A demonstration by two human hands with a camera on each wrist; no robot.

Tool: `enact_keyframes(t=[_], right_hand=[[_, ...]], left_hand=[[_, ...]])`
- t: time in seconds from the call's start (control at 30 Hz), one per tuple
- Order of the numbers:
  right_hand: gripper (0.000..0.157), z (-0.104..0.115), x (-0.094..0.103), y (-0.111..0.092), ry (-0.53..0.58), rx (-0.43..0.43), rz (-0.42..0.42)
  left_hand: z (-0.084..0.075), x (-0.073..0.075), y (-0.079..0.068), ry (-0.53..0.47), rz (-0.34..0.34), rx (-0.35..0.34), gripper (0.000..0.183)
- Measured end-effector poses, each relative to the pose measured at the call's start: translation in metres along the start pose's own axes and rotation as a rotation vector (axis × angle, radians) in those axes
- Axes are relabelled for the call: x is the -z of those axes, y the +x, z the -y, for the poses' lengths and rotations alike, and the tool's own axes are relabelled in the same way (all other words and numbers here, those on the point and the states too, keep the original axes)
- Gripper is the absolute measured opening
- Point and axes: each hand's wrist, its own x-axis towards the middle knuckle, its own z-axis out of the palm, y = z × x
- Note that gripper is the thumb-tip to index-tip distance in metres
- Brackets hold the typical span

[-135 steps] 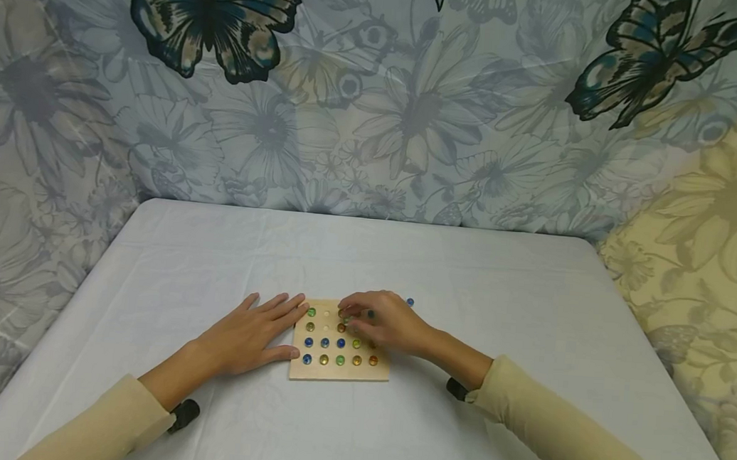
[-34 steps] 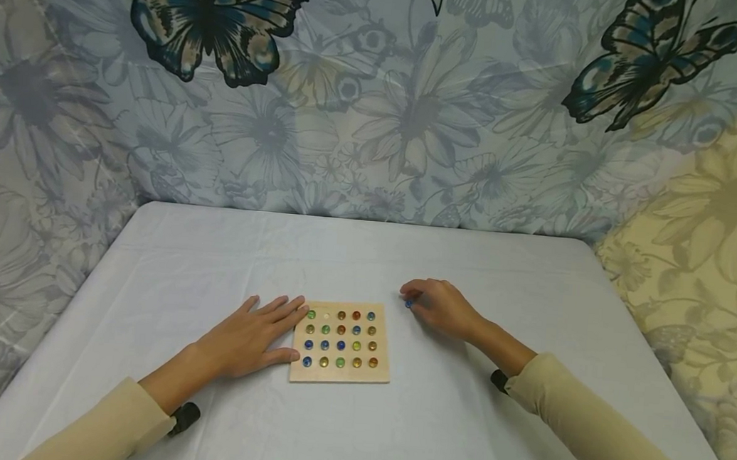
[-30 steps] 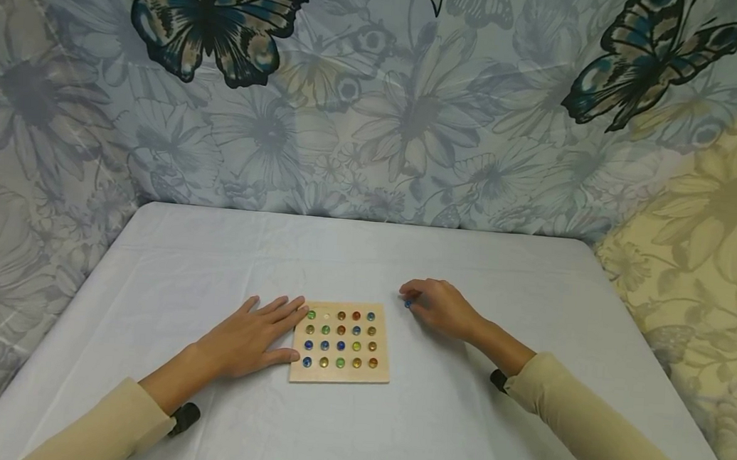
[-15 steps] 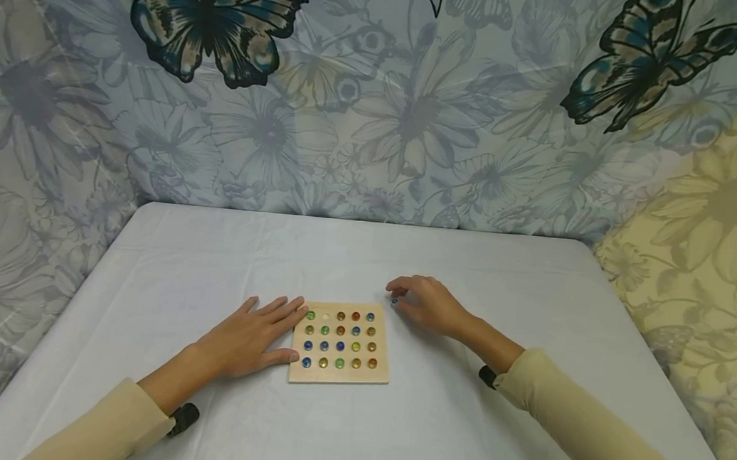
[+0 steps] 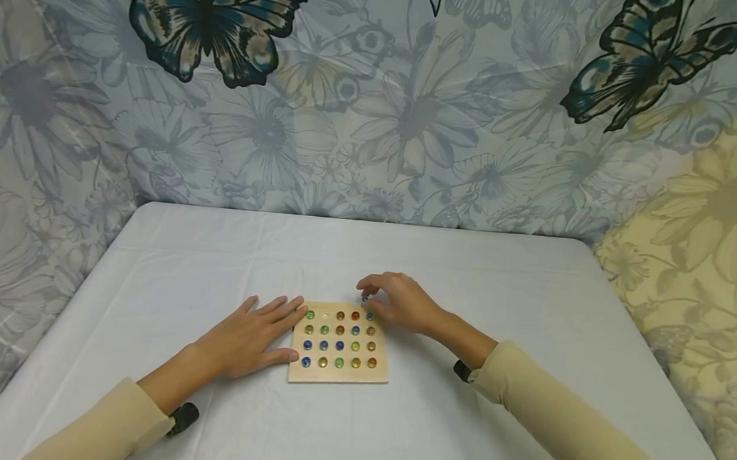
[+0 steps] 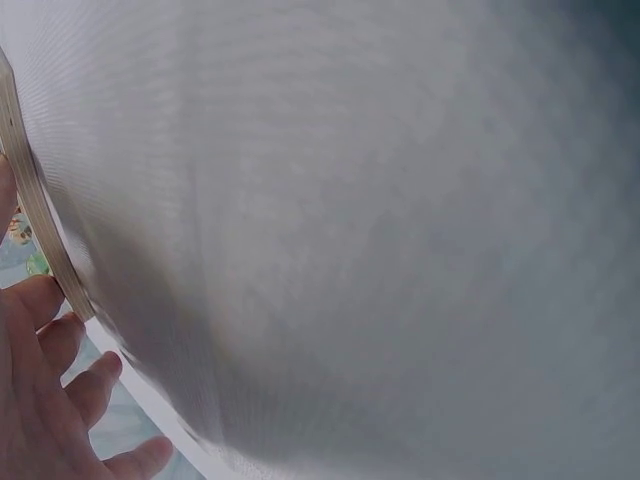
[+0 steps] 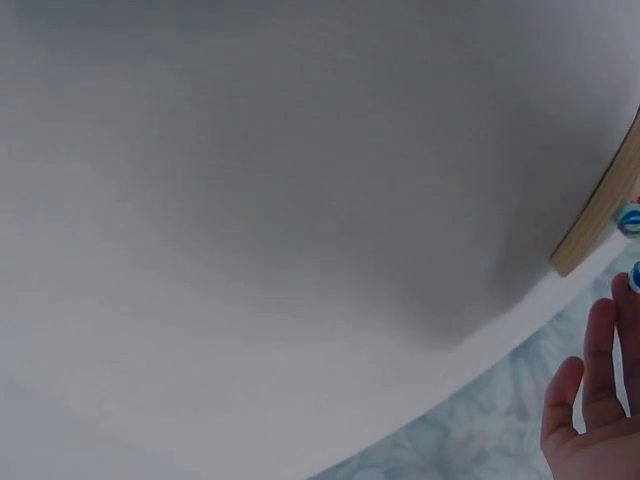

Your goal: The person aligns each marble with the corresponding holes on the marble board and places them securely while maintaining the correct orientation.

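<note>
A square wooden board [image 5: 339,378] lies on the table with rows of coloured glass marbles in its hollows. In its back row, second from the left, one hollow [image 5: 326,316] shows bare wood. My left hand [image 5: 242,339] lies spread, its thumb and fingertips touching the board's left edge. Over the back right part of the board, my right hand [image 5: 405,304] pinches a blue marble [image 5: 364,298] between thumb and fingers. That marble [image 7: 635,277] also shows at the edge of the right wrist view. The left wrist view shows the board's side [image 6: 45,225] beside the left fingers.
A white cloth [image 5: 213,248] covers the table. Behind it hangs a fabric backdrop [image 5: 414,133] with flowers and butterflies. Dark wrist cameras, such as the left one [image 5: 185,419], sit below both sleeves.
My right hand left a green marble in the second row, picked up the blue marble from the table right of the board, and carried it left over the board. My left hand stayed put.
</note>
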Motion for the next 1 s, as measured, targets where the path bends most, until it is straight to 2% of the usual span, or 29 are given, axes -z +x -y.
enact_keyframes(t=[0.6, 1.0], right_hand=[[0.028, 0.024, -0.018, 0.020, 0.056, 0.056, 0.056], [0.030, 0.035, -0.027, 0.028, 0.013, 0.127, 0.088]], left_hand=[[0.002, -0.001, -0.002, -0.005, -0.006, -0.002, 0.077], [0.002, 0.001, -0.002, -0.013, -0.005, -0.009, 0.076]])
